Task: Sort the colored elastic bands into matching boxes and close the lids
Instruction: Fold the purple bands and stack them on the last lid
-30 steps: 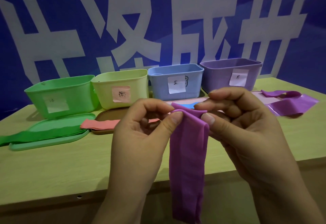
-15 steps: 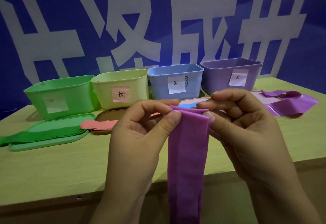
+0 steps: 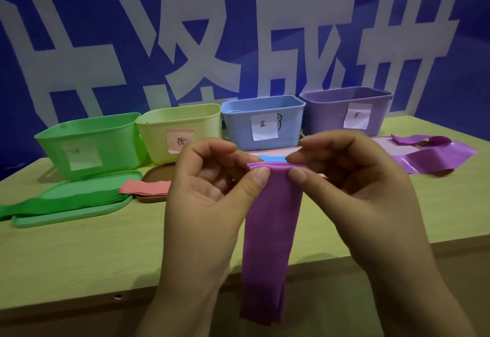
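A folded purple elastic band (image 3: 270,225) hangs down in front of the table edge. My left hand (image 3: 212,193) pinches its top left corner and my right hand (image 3: 352,185) pinches the top right corner. Four open boxes stand in a row at the back: green box (image 3: 90,143), yellow box (image 3: 180,135) with a pink label, blue box (image 3: 262,121) and purple box (image 3: 344,111). Green bands (image 3: 61,202) lie on the green lid (image 3: 79,210). Pink bands (image 3: 144,186) lie on a brown lid (image 3: 156,175). A blue band (image 3: 273,158) shows behind my fingers. More purple bands (image 3: 429,157) lie at the right.
The light wooden table (image 3: 79,251) has its front edge just below my hands. A pale pink lid (image 3: 381,141) lies under the purple bands at the right. A blue wall with large white characters stands behind the boxes.
My hands have straightened the top fold of the purple band, so its upper edge now lies flat and level between my thumbs. The band hangs in the same place.
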The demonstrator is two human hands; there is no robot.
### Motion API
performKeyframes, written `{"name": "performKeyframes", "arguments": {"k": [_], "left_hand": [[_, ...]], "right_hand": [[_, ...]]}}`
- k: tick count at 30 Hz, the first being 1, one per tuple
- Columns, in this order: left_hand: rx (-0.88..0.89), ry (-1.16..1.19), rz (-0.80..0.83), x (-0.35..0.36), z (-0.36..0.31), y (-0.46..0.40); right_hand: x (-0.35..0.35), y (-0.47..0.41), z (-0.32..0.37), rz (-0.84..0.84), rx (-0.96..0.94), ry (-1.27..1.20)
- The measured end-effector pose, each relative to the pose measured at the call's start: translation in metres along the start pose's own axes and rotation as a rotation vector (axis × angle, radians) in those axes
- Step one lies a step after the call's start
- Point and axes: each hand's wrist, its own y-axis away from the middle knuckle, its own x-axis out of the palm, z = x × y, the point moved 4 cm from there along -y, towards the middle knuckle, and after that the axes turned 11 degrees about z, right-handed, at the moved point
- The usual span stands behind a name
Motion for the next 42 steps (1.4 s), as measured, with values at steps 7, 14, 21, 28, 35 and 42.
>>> {"name": "performKeyframes", "arguments": {"k": [7,14,21,28,35,42], "left_hand": [[-0.161,0.101,0.356,0.001,-0.009,-0.006],[-0.139,0.187,0.067,0.009,-0.022,-0.011],[-0.276,0.227,0.257,0.016,-0.014,-0.011],[-0.367,0.301,0.315,0.018,-0.005,-0.014],[-0.289,0.276,0.366,0.016,-0.012,-0.036],[-0.419,0.446,0.369,-0.003,0.013,-0.062]], "right_hand": [[0.005,-0.008,0.022,0.065,-0.111,-0.033],[0.022,0.000,0.001,0.131,-0.187,0.211],[0.026,0.007,-0.015,0.187,-0.230,0.202],[0.032,0.008,-0.027,0.395,-0.056,-0.103],[0.047,0.029,-0.051,0.618,0.095,-0.073],[0.045,0.034,-0.073,0.643,0.239,-0.027]]}}
